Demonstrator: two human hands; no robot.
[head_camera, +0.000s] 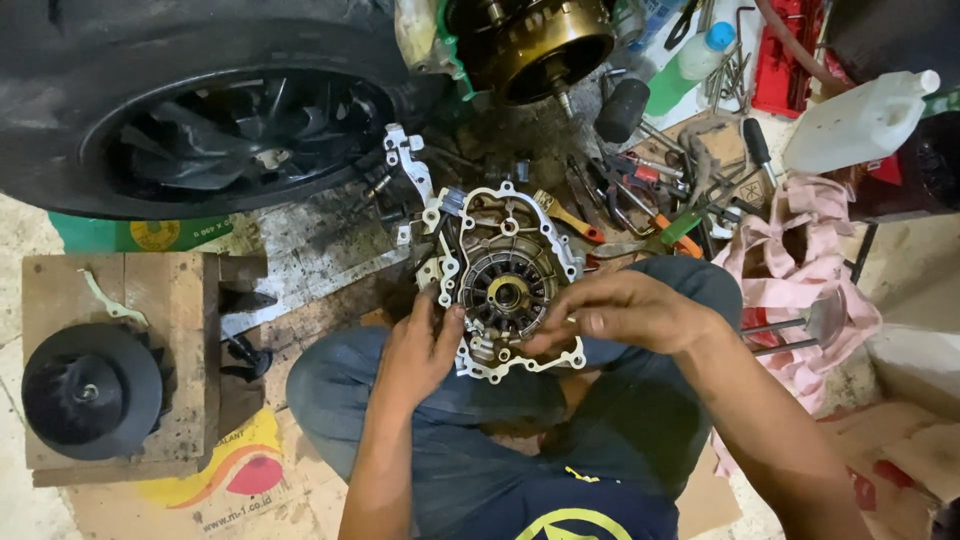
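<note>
Nearest, on the person's lap, lies a white engine cover (505, 280) with a dark ribbed rotor (505, 290) at its middle. The left hand (425, 345) clamps the cover's rim at 8 o'clock. The right hand (620, 312) comes in from 3 o'clock, fingers curled on the rim near 5 o'clock; the two hands are apart. The cover's long axis runs from 11 to 5 o'clock, and both hands touch it. At 9 o'clock a black pulley (90, 392) rests on a wood block (170, 300). Farther off, tools (660, 190) lie at 1 o'clock, a tyre (200, 110) at 11.
</note>
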